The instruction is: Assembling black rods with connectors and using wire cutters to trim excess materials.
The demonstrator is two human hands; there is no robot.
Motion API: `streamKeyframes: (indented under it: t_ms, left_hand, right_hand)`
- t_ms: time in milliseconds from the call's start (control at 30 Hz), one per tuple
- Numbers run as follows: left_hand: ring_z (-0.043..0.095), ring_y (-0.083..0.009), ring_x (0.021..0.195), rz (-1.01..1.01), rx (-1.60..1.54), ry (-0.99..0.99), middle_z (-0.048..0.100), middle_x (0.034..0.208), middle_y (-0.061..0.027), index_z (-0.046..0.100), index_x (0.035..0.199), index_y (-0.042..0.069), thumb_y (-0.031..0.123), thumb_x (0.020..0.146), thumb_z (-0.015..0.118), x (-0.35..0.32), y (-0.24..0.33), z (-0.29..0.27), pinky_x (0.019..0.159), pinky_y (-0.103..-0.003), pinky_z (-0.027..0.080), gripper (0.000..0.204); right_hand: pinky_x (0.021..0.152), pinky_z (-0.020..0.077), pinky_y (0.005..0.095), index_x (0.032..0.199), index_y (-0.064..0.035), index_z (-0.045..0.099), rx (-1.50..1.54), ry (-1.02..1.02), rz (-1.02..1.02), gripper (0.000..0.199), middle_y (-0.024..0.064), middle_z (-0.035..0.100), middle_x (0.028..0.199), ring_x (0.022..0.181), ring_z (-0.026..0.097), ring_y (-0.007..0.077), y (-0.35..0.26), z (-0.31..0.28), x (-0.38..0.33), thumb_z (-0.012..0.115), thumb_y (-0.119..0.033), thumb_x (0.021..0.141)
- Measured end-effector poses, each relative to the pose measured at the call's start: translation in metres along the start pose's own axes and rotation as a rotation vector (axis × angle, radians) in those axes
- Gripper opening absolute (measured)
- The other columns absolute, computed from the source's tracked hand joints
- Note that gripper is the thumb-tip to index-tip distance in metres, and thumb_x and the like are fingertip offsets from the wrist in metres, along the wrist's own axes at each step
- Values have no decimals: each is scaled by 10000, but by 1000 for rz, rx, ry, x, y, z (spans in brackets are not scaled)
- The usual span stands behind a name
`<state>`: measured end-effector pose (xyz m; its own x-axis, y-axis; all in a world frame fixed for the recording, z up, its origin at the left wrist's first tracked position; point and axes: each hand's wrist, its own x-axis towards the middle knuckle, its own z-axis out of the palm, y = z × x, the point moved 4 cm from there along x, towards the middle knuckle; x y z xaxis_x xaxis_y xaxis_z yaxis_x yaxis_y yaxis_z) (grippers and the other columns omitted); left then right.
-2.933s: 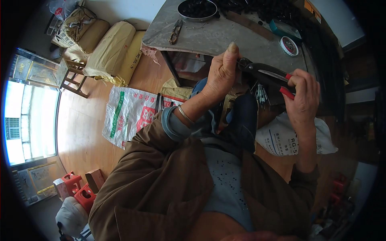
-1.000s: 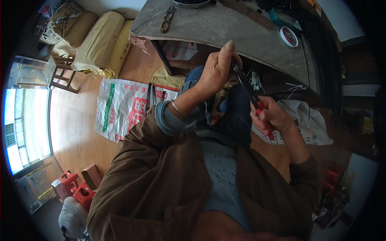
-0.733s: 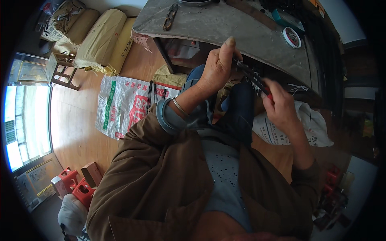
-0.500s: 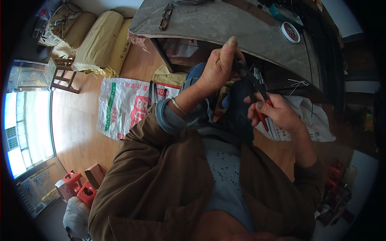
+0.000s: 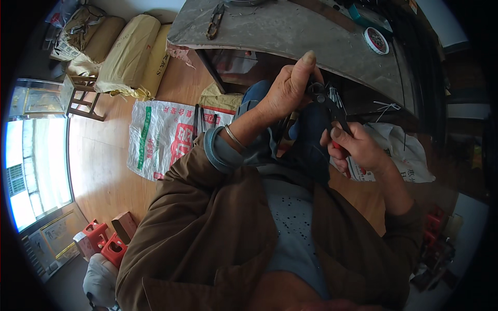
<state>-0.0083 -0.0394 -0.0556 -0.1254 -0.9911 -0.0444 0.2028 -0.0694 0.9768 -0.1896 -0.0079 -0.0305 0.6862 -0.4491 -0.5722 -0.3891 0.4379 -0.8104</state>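
My right hand (image 5: 357, 146) is closed round the red handles of a pair of dark-jawed pliers (image 5: 332, 110). The plier head points up and left, right beside the fingers of my left hand (image 5: 290, 89). That left hand is closed with its thumb sticking up, and a metal bangle (image 5: 233, 137) circles its wrist. Something dark shows at its fingertips by the jaws, but its shape is mostly hidden. Behind the pliers, under the table edge, is a bundle of thin pale rods or wires (image 5: 334, 96).
Ahead stands a grey worktable (image 5: 290, 31) bearing another pair of pliers (image 5: 215, 22), a round white tub (image 5: 376, 40) of small pieces and a green box (image 5: 371, 19). White printed sacks (image 5: 155, 137) lie on the floor. At far left are stuffed sacks (image 5: 132, 54) and a wooden stool (image 5: 83, 98).
My right fingers have drawn the plier handles closer together. Both hands have shifted slightly to the right, and the plier head shows more clearly beside my left fingers.
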Motion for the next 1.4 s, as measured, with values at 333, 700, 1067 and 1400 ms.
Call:
streamKeyframes:
  t_ms: [333,700,1067,1400]
  left_hand:
    - [443,-90,480,38,10,34,479,545,-16,606,791,21,572,993,263,8,4,5,462,-242,347,679]
    - [321,-60,405,11,-110,167,376,463,27,604,746,0,524,1011,242,20,-17,-8,407,-241,254,690]
    - [267,-77,363,-43,-206,204,310,437,27,567,751,8,564,992,279,32,-20,-20,366,-249,223,671]
    - [301,-62,404,-48,-235,164,356,460,26,589,780,-2,508,1016,253,31,-24,-24,400,-234,245,654]
  right_hand:
    - [442,384,244,796,-30,505,66,145,7,356,-3,423,550,465,424,75,19,2,11,483,-319,1003]
    - [771,499,419,1066,-63,628,-1153,1269,-243,275,151,673,987,921,645,329,-84,-232,47,635,-263,877]
    - [855,489,429,1115,-103,651,-1304,1156,30,326,128,672,1060,998,632,318,-106,-272,86,619,-320,874]
    - [863,489,429,1111,-80,637,-1251,1106,-30,312,129,666,1095,1020,625,321,-109,-267,90,609,-296,888]
